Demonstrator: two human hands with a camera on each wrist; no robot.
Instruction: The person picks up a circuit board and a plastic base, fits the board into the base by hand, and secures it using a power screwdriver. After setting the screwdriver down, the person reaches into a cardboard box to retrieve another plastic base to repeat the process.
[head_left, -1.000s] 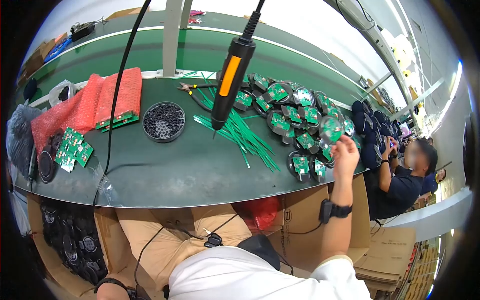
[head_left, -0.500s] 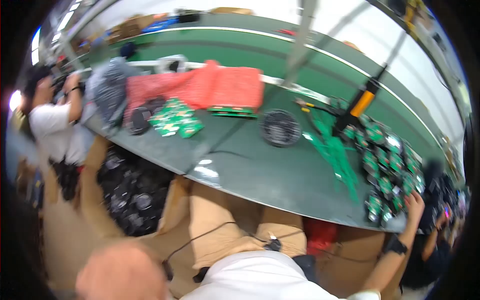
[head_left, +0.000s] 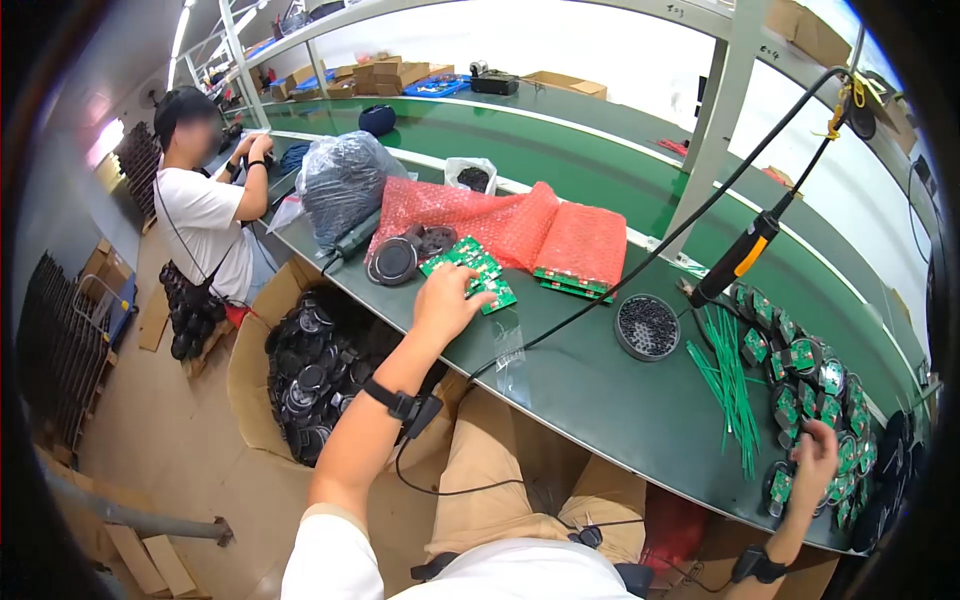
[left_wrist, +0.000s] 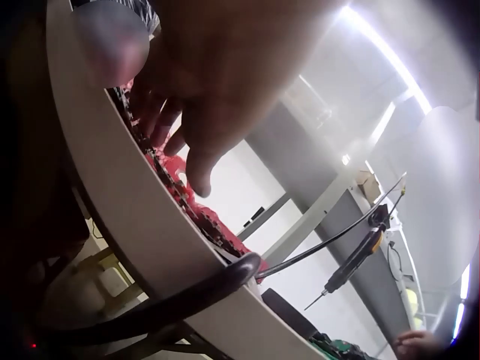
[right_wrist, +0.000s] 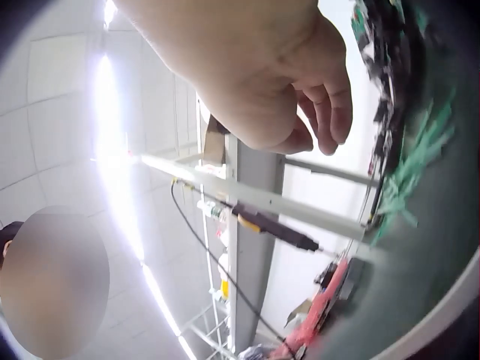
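Observation:
In the head view my left hand (head_left: 450,303) lies on green circuit boards (head_left: 467,257), its fingers spread over them, beside a round black speaker part (head_left: 392,261). The left wrist view has the left hand (left_wrist: 217,82) over the table edge. My right hand (head_left: 816,460) is above round parts with green boards (head_left: 803,355) at the table's right, fingers loosely bent and nothing visible in them. In the right wrist view the right hand (right_wrist: 262,75) also shows empty. Green strips (head_left: 727,385) lie left of those parts.
An electric screwdriver (head_left: 738,258) hangs above the table near a dish of screws (head_left: 647,327). Red bubble wrap (head_left: 583,243) and a grey bag (head_left: 345,185) lie at the back. A carton of black parts (head_left: 247,370) stands below; a person sits at left.
The head view has turned left. My left hand has risen from below onto the green boards. My right hand, which held a round part with a board, now appears without it.

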